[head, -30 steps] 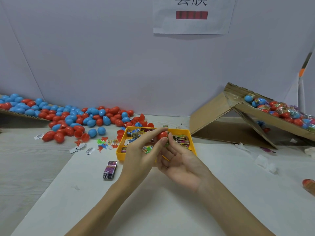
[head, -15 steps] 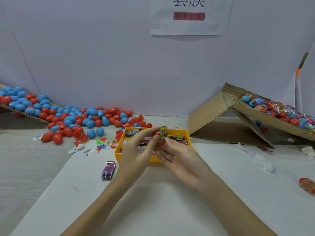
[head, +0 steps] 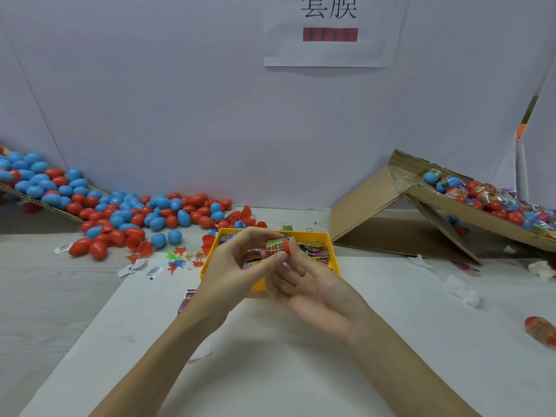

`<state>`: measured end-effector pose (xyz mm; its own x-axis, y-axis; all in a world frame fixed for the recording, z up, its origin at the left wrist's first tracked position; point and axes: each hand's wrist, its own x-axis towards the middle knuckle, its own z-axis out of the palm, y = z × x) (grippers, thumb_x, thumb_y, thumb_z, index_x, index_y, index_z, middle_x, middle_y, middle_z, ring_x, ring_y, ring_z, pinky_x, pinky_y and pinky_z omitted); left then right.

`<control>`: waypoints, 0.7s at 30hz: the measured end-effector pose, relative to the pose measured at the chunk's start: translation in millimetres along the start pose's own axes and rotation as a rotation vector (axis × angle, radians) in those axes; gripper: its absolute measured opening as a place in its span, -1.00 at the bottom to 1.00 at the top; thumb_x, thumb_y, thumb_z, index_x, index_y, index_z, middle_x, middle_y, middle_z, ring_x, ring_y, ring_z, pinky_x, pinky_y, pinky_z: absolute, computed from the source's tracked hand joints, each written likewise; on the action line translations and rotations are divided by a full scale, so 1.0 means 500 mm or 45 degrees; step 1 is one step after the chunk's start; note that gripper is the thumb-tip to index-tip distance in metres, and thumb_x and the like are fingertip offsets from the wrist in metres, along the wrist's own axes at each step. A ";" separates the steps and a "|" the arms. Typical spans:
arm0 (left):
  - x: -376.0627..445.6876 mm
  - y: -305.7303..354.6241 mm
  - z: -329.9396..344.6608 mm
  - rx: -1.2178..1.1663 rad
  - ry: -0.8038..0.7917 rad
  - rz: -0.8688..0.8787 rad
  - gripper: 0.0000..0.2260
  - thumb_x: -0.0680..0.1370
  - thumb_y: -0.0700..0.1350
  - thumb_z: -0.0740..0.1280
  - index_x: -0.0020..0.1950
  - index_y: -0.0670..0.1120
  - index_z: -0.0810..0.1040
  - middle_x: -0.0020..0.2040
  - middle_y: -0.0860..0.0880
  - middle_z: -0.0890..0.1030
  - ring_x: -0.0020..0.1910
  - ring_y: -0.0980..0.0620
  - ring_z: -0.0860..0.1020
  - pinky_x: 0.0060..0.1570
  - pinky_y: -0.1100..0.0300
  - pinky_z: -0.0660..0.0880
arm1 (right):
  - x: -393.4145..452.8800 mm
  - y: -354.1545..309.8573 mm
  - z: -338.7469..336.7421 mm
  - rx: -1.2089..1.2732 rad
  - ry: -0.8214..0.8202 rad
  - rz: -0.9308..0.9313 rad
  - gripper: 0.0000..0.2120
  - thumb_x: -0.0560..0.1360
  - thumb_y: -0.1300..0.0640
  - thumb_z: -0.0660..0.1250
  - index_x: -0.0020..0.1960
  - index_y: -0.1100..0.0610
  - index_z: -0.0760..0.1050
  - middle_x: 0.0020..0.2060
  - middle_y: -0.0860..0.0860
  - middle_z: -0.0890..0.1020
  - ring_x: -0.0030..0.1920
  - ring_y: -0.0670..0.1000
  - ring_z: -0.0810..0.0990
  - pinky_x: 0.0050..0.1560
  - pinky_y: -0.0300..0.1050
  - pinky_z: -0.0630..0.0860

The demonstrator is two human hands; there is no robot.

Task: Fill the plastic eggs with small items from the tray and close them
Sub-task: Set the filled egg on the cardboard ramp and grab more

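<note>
A red plastic egg point(head: 285, 247) with a green printed wrapper point(head: 273, 248) around it is held above the yellow tray point(head: 329, 240). My left hand point(head: 237, 266) pinches the wrapped end between thumb and fingers. My right hand point(head: 313, 291) lies palm up under it, with its fingertips on the red end. The tray holds several small printed packets point(head: 314, 249), partly hidden behind my hands.
A pile of blue and red eggs point(head: 126, 215) spills off a cardboard ramp at the left. Small plastic toys point(head: 180, 257) and paper labels point(head: 141, 269) lie beside the tray. A cardboard box point(head: 400, 212) of wrapped eggs stands at the right; one wrapped egg point(head: 541, 329) lies at the right edge.
The green wrapper has slid further over the red egg. Both hands have stayed above the tray, shifting slightly; the camera has tilted a little.
</note>
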<state>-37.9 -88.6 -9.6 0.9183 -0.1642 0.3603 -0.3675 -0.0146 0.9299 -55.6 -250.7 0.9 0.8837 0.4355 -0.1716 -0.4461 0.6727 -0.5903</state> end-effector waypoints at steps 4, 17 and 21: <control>-0.001 0.002 -0.003 0.046 -0.024 0.063 -0.75 0.47 -0.04 0.54 0.14 0.06 0.69 0.14 0.03 0.70 0.19 0.02 0.64 0.23 0.15 0.57 | -0.004 0.003 0.003 0.084 0.072 0.088 -0.61 0.44 0.09 0.55 0.16 0.29 0.61 0.04 0.25 0.70 0.00 0.16 0.74 0.06 0.02 0.69; -0.001 0.012 -0.011 -0.010 -0.095 0.013 -0.75 0.47 -0.06 0.51 0.14 0.06 0.73 0.12 0.03 0.73 0.15 0.06 0.67 0.13 0.31 0.56 | -0.004 -0.006 -0.004 0.043 0.114 0.121 -0.58 0.39 0.04 0.59 0.13 0.29 0.67 -0.08 0.22 0.68 -0.14 0.13 0.72 -0.07 -0.05 0.68; 0.000 0.009 -0.015 0.029 -0.088 0.003 -0.73 0.46 -0.02 0.52 0.16 0.13 0.73 0.11 0.08 0.73 0.17 0.10 0.66 0.10 0.36 0.55 | -0.001 -0.011 -0.011 0.012 0.119 0.104 -0.55 0.39 0.03 0.59 0.16 0.27 0.66 -0.11 0.21 0.66 -0.15 0.11 0.68 -0.09 -0.08 0.67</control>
<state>-38.3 -81.4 -5.0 0.9052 -0.2320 0.3561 -0.3740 -0.0367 0.9267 -53.1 -258.0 -0.1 0.8534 0.4318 -0.2918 -0.5182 0.6428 -0.5642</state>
